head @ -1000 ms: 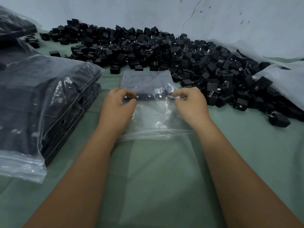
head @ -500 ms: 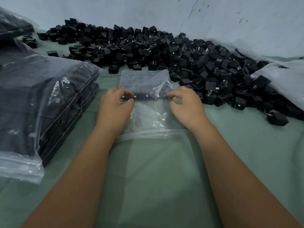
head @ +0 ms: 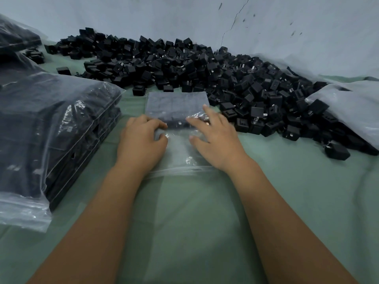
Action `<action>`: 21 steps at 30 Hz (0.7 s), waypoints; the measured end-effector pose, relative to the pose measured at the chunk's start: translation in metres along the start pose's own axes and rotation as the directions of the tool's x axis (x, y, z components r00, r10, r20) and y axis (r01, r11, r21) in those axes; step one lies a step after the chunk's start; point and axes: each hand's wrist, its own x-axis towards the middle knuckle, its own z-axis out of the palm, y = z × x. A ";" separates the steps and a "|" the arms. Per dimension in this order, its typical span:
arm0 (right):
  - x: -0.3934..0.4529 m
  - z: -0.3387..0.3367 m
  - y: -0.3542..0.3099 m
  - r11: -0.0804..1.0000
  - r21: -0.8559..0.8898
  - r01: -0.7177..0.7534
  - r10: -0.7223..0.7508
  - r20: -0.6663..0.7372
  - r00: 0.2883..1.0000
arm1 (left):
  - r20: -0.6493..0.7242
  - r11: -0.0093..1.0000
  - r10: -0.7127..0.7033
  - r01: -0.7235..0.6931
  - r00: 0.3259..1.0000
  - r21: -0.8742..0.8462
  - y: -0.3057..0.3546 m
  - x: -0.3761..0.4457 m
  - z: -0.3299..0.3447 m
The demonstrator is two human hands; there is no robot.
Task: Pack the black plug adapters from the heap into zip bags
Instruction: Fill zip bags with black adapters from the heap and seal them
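Note:
A clear zip bag [head: 179, 154] lies flat on the green cloth [head: 307, 191], its zip edge toward me. Its far half holds a flat block of black plug adapters [head: 176, 102]. My left hand [head: 141, 142] rests on the bag's left side, with curled fingers and thumb pinching the plastic at the near row of adapters. On the right side, my right hand [head: 215, 138] lies with its fingers spread and fairly straight, the fingertips touching the packed block. The big heap of loose black adapters [head: 205, 66] stretches behind the bag and to its right.
A tall stack of filled zip bags [head: 51, 130] stands at the left, with another filled bag [head: 14, 37] behind it. Pale plastic bags [head: 348, 107] lie at the right over the heap's edge. A grey wall [head: 184, 15] closes the back.
My right hand has let go of its pinch and spread its fingers forward onto the packed adapters. Both hands have drawn closer together on the bag.

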 end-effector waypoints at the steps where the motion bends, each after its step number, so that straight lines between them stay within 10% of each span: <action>1: 0.001 0.004 0.000 0.999 -0.036 -0.024 0.027 0.098 0.995 | 0.012 1.000 0.004 -0.004 1.000 0.005 -0.001 0.000 0.000; 11: 0.017 0.012 0.006 0.990 -0.106 -0.097 0.118 0.214 0.970 | 0.315 0.972 0.016 -0.088 0.949 0.218 -0.003 -0.001 0.011; 15: 0.008 0.006 0.007 0.995 -0.053 -0.088 0.078 -0.156 0.985 | 0.300 0.968 0.021 -0.095 0.954 0.233 -0.001 -0.004 0.008; 18: -0.004 -0.008 0.023 0.979 -0.005 -0.203 0.175 -0.491 0.854 | 0.211 0.962 0.062 -0.114 0.976 0.247 0.005 -0.008 0.005; 21: -0.017 -0.020 0.053 0.877 0.051 -0.478 0.441 -0.482 0.757 | 0.111 0.978 0.064 -0.084 0.992 0.193 0.009 -0.010 0.001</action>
